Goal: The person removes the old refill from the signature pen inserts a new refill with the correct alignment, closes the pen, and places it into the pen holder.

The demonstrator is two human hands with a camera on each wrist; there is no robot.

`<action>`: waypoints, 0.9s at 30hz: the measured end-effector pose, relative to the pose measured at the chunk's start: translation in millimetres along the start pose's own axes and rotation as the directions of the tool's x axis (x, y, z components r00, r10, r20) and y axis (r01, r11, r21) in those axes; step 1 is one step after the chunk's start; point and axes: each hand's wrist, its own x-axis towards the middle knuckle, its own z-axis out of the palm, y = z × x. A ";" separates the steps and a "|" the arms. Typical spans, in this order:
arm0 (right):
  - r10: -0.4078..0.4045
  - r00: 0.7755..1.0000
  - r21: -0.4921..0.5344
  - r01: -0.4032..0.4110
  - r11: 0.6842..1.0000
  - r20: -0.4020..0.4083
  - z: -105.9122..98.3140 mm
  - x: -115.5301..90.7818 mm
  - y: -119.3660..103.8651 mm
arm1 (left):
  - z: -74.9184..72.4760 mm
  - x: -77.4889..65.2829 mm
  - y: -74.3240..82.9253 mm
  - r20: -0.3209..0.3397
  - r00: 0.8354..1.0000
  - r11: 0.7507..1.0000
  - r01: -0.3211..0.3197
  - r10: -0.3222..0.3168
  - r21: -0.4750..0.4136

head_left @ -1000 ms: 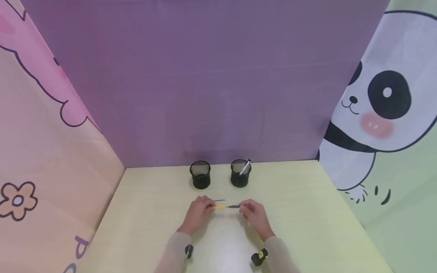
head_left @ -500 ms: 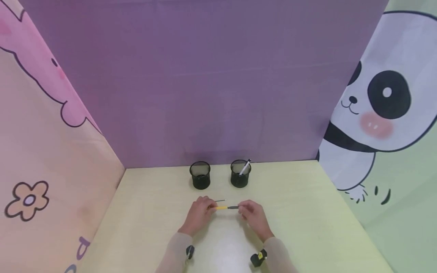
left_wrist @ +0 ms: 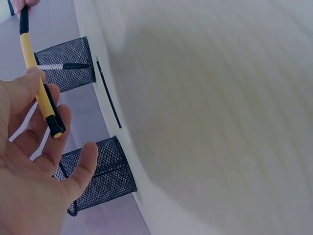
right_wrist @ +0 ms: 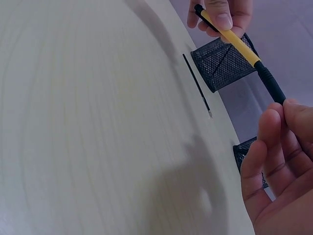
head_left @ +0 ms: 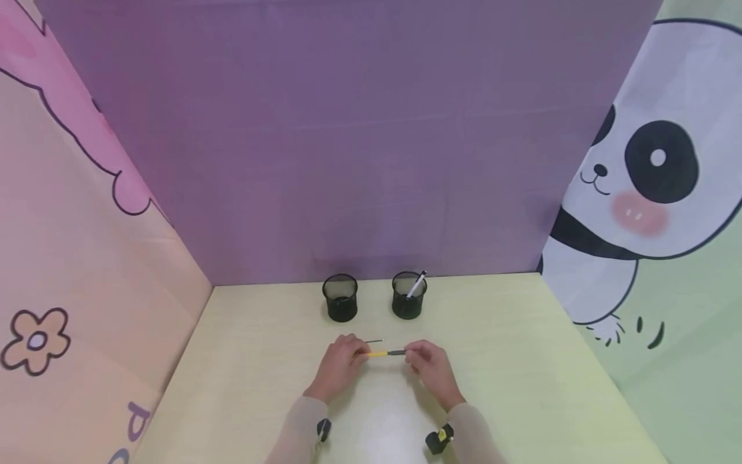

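Observation:
Between my hands is a ballpoint pen [head_left: 379, 353] with a yellow barrel and a black grip section, held level above the table. My left hand [head_left: 338, 366] pinches the yellow barrel near its clip end; in the left wrist view its thumb lies along the barrel [left_wrist: 28, 49]. At the other end, my right hand [head_left: 435, 370] pinches the tip of the black grip section [right_wrist: 270, 83] between thumb and finger. The two parts meet with no visible gap. A thin dark pen refill [right_wrist: 197, 84] lies on the table just beyond the hands.
Two black mesh pen cups stand at the back of the table [head_left: 261, 335]: a left cup [head_left: 342, 310] and a right cup [head_left: 407, 307]. A white marker-like pen [head_left: 415, 284] with a dark end leans in the right one. A purple cloth [head_left: 371, 161] hangs behind.
One second ago a thin stem showed between the yellow barrel and the black grip section. The parts have since come together, with the left hand shifting slightly right.

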 end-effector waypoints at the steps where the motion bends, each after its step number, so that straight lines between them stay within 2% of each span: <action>1: -0.002 1.000 0.000 0.002 1.000 0.000 -0.1 -0.2 -0.3 | -0.3 -0.5 0.5 -0.002 1.000 1.000 -0.002 0.002 0.004; 12: -0.001 1.000 0.004 0.001 1.000 -0.020 1.3 -4.7 -4.7 | -6.7 -4.7 9.6 -0.024 0.999 0.998 -0.041 0.042 0.051; 27: 0.005 1.000 -0.055 -0.007 0.998 -0.027 3.8 -3.1 0.0 | -1.9 -2.1 4.4 -0.031 0.998 0.997 -0.053 0.055 0.057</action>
